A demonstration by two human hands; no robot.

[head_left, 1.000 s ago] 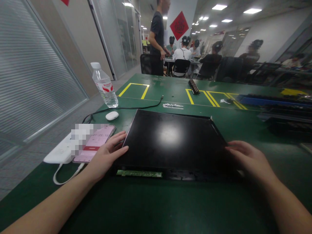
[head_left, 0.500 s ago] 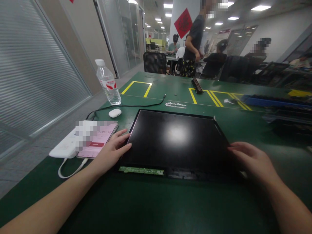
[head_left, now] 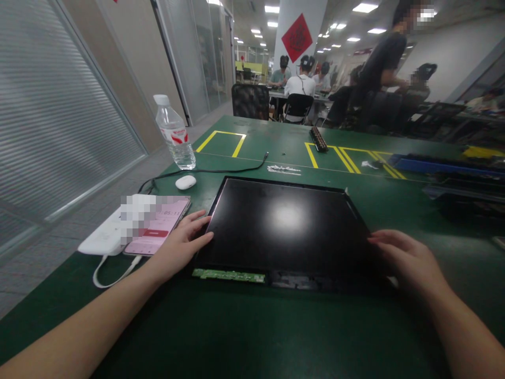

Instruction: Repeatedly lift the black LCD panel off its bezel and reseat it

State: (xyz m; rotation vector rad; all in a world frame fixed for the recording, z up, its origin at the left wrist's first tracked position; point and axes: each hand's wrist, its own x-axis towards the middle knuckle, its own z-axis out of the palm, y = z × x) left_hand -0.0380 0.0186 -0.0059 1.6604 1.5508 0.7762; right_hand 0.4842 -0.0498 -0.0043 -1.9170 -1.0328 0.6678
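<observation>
A black LCD display panel [head_left: 276, 226] lies flat on the green table, with a bright glare spot on its screen. Along its near edge runs a strip of green circuit board [head_left: 229, 276]. My left hand [head_left: 189, 237] holds the panel's left edge, thumb and fingertips on the rim. On the opposite side my right hand [head_left: 408, 258] grips the right edge with its fingers close together; its fingertips are partly hidden in the dark there.
Left of the panel lie a phone [head_left: 169, 226], a white power bank [head_left: 106, 229], a white earbud case [head_left: 185, 182] and a water bottle [head_left: 173, 131]. A black cable [head_left: 221, 171], a dark ridged block [head_left: 319, 139] and a blue tray [head_left: 445, 164] are farther back. People are beyond the table.
Both hands and the panel have stayed in place. In the background, a standing person has moved to the right, uncovering seated people behind.
</observation>
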